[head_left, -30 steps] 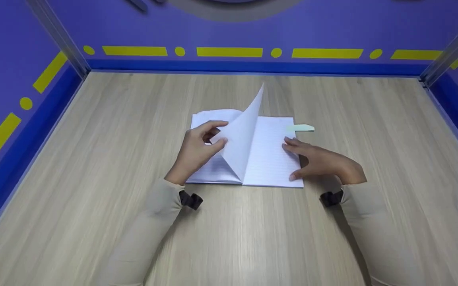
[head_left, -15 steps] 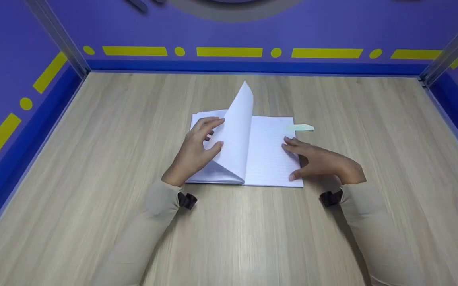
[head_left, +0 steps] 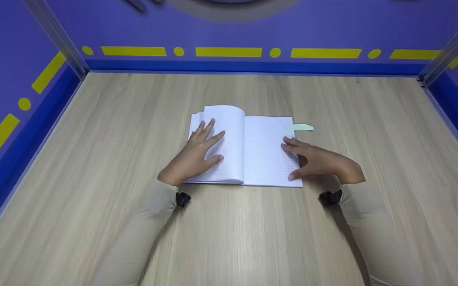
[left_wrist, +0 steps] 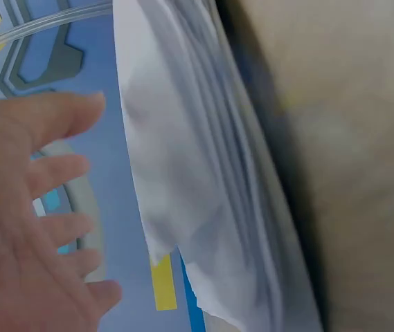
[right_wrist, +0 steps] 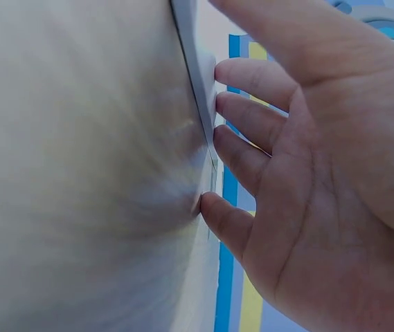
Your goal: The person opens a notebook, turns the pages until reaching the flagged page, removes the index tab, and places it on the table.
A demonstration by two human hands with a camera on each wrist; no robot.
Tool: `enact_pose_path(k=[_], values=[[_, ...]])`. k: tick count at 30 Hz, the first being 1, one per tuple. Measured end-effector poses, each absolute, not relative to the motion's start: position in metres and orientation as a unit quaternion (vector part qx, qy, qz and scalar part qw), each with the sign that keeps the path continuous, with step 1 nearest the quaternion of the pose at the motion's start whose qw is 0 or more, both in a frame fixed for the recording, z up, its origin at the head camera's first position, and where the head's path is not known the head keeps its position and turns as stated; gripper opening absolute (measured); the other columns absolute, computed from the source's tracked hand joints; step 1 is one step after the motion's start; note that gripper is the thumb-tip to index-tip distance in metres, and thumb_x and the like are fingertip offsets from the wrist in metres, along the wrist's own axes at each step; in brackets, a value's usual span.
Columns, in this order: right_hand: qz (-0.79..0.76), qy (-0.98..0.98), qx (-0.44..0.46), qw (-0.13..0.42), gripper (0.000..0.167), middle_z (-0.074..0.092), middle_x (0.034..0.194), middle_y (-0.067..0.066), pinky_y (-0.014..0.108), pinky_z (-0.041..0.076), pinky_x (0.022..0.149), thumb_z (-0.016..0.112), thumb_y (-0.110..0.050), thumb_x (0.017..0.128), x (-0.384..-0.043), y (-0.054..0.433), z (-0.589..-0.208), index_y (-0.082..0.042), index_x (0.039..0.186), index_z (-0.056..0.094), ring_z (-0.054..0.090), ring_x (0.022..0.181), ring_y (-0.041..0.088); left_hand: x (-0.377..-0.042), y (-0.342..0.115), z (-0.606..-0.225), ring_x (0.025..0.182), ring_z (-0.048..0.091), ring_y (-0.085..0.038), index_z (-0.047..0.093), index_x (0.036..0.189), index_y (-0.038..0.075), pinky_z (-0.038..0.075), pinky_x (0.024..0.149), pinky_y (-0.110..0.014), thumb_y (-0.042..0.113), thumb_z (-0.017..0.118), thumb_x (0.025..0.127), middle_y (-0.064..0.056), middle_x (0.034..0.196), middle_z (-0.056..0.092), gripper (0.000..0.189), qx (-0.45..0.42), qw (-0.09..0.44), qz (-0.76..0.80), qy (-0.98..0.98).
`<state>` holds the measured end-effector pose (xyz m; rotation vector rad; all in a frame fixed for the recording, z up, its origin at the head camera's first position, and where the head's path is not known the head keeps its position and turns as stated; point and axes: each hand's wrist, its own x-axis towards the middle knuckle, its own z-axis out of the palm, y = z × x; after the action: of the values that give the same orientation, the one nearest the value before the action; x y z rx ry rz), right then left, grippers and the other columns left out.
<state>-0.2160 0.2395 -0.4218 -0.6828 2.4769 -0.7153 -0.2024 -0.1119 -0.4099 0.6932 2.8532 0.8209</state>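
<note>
An open notebook [head_left: 266,159] lies in the middle of the table, its right page lined. On its left side a curved loose page [head_left: 229,119] lies over the others, bulging near the spine. Over that page my left hand [head_left: 193,157] spreads its straight fingers; the left wrist view has the hand beside the stack of pages [left_wrist: 203,138], nothing in its grasp. My right hand [head_left: 320,159] rests fingertips and thumb on the right page's outer edge. In the right wrist view its fingers [right_wrist: 252,117] meet the notebook's edge. A pale green sticky tab [head_left: 303,127] juts from the right page.
The wooden table [head_left: 94,159] runs back to a blue-purple wall [head_left: 229,35] with yellow stripes and dots. Similar panels stand at left and right. Each wrist carries a small black camera, the left wrist camera [head_left: 183,199] and the right wrist camera [head_left: 330,198].
The raised page has come down to the left onto the left side. My left hand has let it go, moved slightly left and spread its fingers. The right hand stays put.
</note>
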Motion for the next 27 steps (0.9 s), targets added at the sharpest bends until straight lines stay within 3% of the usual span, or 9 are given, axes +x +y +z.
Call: enact_pose_path(k=[5,9,18,27], values=[[-0.259,0.905,-0.245,0.232,0.098,0.010,0.162,0.011,0.053,0.013,0.118,0.078,-0.041,0.076,-0.217,0.239,-0.420,-0.006,0.152,0.026,0.003,0.150,0.033,-0.206,-0.117,-0.414,0.150,-0.001,-0.032,0.027,0.152,0.017,0.003,0.120,-0.051,0.035,0.056,0.096,-0.010,0.162,0.005,0.065,0.241,0.152,0.249,0.926],[-0.260,0.904,-0.245,0.234,0.098,0.010,0.162,0.011,0.054,0.012,0.118,0.078,-0.041,0.077,-0.218,0.239,-0.419,-0.005,0.151,0.026,0.003,0.150,0.033,-0.206,-0.123,-0.414,0.149,-0.001,-0.035,0.024,0.153,0.016,0.003,0.120,-0.051,0.042,0.052,0.097,-0.013,0.162,0.005,0.068,0.238,0.201,0.229,0.922],[-0.266,0.900,-0.253,0.234,0.098,0.010,0.162,0.012,0.054,0.012,0.118,0.079,-0.037,0.076,-0.217,0.240,-0.422,-0.004,0.151,0.025,0.002,0.149,0.034,-0.204,-0.131,-0.414,0.148,-0.005,-0.039,0.021,0.154,0.015,0.005,0.118,-0.057,0.040,0.056,0.095,-0.017,0.161,0.000,0.073,0.245,0.244,0.189,0.919],[-0.275,0.899,-0.248,0.233,0.098,0.008,0.161,0.014,0.056,0.012,0.117,0.078,-0.037,0.077,-0.217,0.243,-0.422,-0.002,0.151,0.024,0.002,0.148,0.037,-0.204,-0.130,-0.411,0.148,-0.007,-0.035,0.020,0.154,0.018,0.008,0.119,-0.054,0.034,0.065,0.091,-0.012,0.162,-0.003,0.080,0.229,0.262,0.185,0.919]])
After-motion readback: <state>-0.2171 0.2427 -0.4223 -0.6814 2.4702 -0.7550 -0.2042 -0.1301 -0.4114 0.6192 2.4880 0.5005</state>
